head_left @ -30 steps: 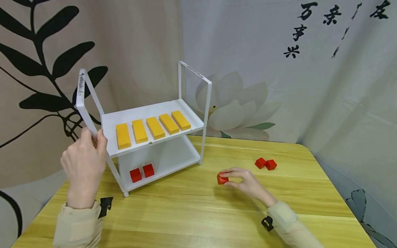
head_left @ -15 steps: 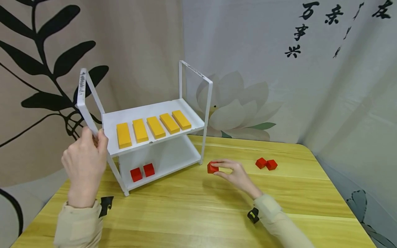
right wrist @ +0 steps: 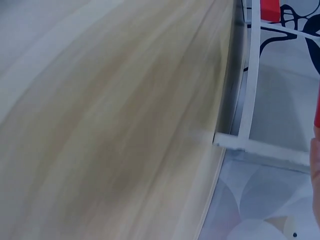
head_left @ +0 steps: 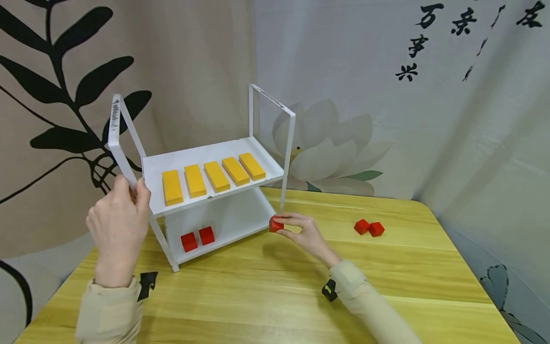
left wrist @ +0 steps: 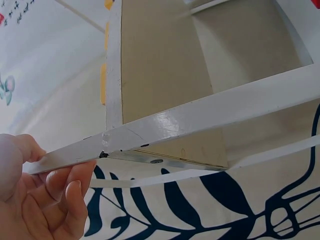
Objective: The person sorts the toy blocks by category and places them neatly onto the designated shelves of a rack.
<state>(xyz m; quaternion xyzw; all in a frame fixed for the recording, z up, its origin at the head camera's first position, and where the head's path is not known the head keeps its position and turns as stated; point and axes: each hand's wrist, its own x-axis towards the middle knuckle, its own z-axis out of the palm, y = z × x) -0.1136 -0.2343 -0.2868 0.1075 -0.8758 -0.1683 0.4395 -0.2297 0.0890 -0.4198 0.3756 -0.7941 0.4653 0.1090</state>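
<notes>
My left hand [head_left: 118, 229] grips the left front post of a white two-tier rack [head_left: 210, 200], thumb on one side and curled fingers on the other in the left wrist view. Between thumb and fingers, my right hand [head_left: 307, 234] pinches a red cube [head_left: 276, 224] at the right front corner of the rack's lower shelf, overlapping the foot of the post. On that shelf two red cubes [head_left: 197, 239] stand side by side near the left end. Several yellow blocks [head_left: 216, 177] lie in a row on the upper shelf. The right wrist view shows just a sliver of fingers [right wrist: 315, 170].
Two more red cubes [head_left: 369, 228] sit close together on the wooden table [head_left: 240, 306], to the right of my right hand. The rack's right post [head_left: 287, 157] rises beside that hand. Curtains [head_left: 343, 48] hang behind the table.
My right hand has carried the red cube left and away from me across the table, up to the rack's right corner. My left hand keeps its grip on the post.
</notes>
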